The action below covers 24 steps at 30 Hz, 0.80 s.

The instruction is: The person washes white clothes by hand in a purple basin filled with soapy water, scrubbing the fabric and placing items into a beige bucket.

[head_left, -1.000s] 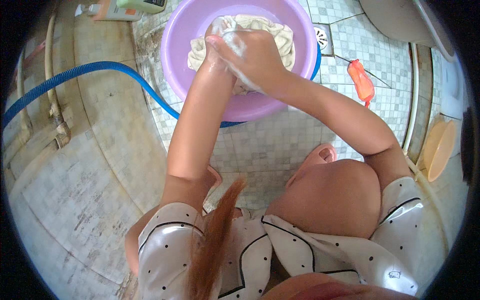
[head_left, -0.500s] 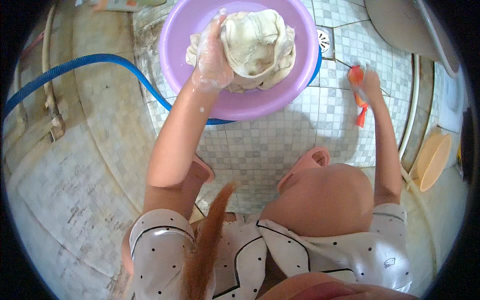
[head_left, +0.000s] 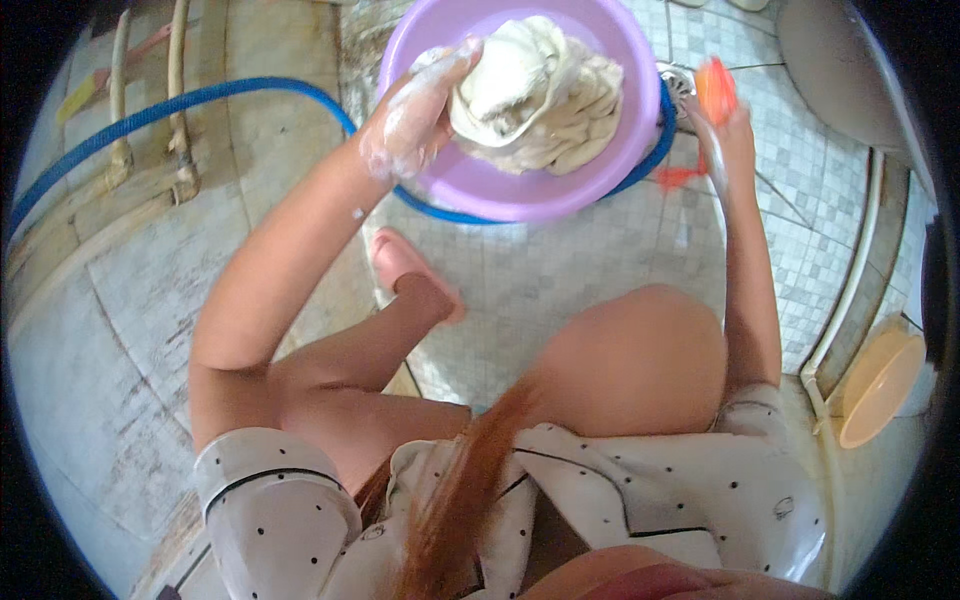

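Note:
A bundled cream-white knit cloth (head_left: 560,110) lies in the purple basin (head_left: 455,190), one part raised like a cup. My left hand (head_left: 410,120), coated with suds, grips the left edge of this cloth, fingers toward its top. Right of the basin, my right hand (head_left: 732,135) is closed around an orange-red plastic packet (head_left: 716,88). The packet's upper end sticks up past my fingers, and a red crumpled end (head_left: 683,178) hangs out to the left of my wrist. What the packet holds cannot be made out.
A blue hose (head_left: 240,88) curves from the left and passes under the basin. A round floor drain (head_left: 678,82) sits at the basin's right. Pipes run along both walls. An orange-yellow bowl (head_left: 882,390) is at the right, and a large grey tub (head_left: 835,70) at the upper right.
My right hand has lifted the packet, now upright in my fingers, up toward the drain. My left hand still grips the cloth, which is tilted differently. The whole view has shifted.

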Available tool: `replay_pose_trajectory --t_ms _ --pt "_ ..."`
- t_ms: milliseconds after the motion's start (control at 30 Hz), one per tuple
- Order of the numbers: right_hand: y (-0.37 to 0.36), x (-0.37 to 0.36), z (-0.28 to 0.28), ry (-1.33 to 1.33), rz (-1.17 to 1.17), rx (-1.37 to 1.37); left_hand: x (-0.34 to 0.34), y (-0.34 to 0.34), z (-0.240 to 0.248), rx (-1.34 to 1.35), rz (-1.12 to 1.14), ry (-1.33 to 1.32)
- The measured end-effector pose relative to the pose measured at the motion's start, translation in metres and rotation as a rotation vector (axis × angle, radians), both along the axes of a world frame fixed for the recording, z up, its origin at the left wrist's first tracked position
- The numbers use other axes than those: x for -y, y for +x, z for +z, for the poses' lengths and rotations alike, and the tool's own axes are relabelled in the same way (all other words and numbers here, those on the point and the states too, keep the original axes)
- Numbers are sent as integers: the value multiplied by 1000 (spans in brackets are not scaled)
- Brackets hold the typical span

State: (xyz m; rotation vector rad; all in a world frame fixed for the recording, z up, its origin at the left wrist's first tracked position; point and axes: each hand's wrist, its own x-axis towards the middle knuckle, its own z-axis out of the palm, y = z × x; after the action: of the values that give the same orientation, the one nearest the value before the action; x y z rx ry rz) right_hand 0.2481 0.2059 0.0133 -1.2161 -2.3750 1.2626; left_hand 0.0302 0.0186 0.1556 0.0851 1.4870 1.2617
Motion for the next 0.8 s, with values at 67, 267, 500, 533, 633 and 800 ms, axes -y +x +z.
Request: replay_pose_trajectory --t_ms 67,267,500,533,633,800 --pt "-52 50 43 -160 -14 -232 14 -4 6 33 -13 -53" --pt "-125 86 100 -134 332 -258 21 -8 9 243 81 85" --pt "-141 106 101 99 427 -10 46 -15 -32 368 298 348" --pt "-142 110 102 105 438 9 50 -16 -31 435 302 385" --pt "-143 114 100 267 536 61 52 -24 -30 560 282 437" --pt "-147 103 101 137 488 164 59 -26 -41 586 280 457"
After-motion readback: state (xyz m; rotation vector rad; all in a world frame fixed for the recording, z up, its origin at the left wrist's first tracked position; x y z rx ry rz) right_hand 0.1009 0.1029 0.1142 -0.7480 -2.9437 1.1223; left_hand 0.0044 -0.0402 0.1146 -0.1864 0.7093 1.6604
